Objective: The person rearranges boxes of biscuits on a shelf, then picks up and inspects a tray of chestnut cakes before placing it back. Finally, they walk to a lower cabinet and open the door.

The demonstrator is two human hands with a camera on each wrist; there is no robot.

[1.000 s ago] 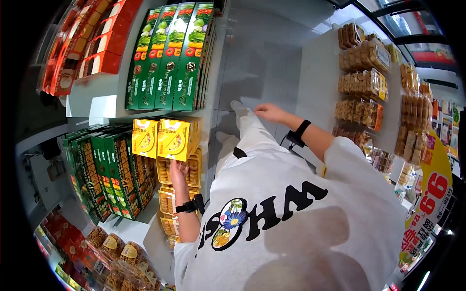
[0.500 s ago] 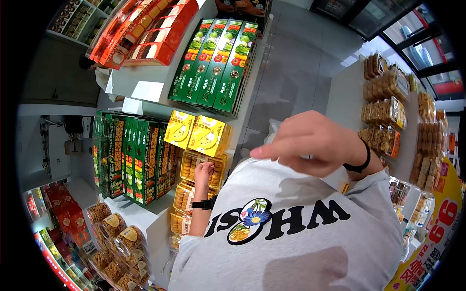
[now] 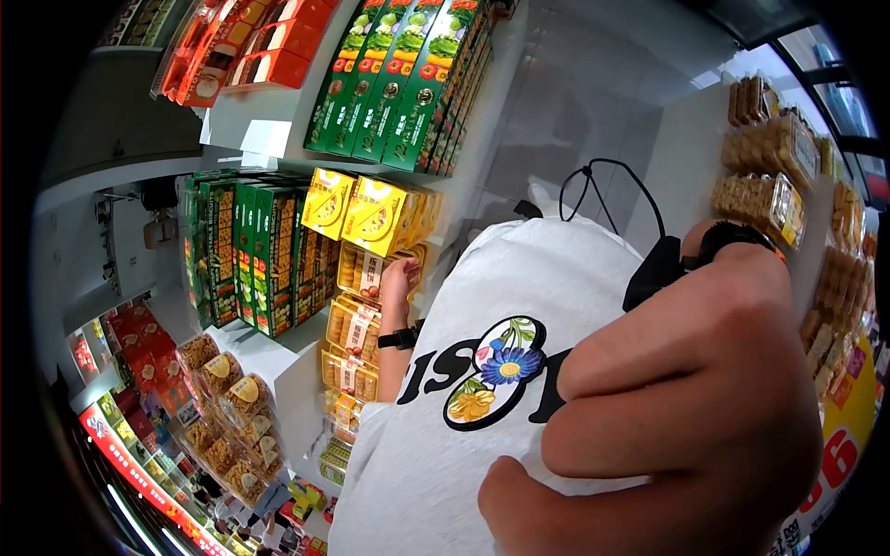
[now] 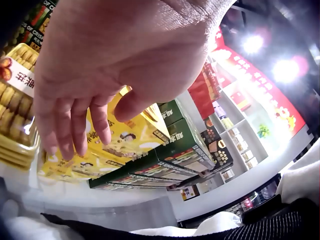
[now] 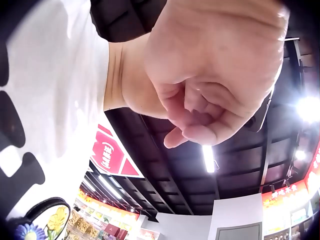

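Observation:
My left hand (image 3: 400, 278) is at the shelf on the left, beside clear plastic trays of round cookies (image 3: 360, 272) and just below yellow printed boxes (image 3: 375, 215). In the left wrist view its relaxed fingers hang in front of the yellow boxes (image 4: 132, 137), with a cookie tray (image 4: 17, 102) beside them; nothing shows in its grasp. My right hand (image 3: 677, 398) is raised close to the head camera, in front of the white shirt. The right wrist view has the fingers of this hand (image 5: 215, 75) curled toward the palm, with no object visible among them.
Green vegetable-biscuit boxes (image 3: 399, 83) stand on the upper shelf, others (image 3: 264, 250) lower left. Red boxes (image 3: 278, 56) lie farther up. Tubs of snacks (image 3: 227, 398) are stacked lower left. Across the grey aisle floor (image 3: 575, 93), another shelf carries packed snacks (image 3: 765, 204).
My right hand has risen from over the aisle floor to close before the head camera. The left hand stays near the cookie trays and yellow boxes. The head view has shifted.

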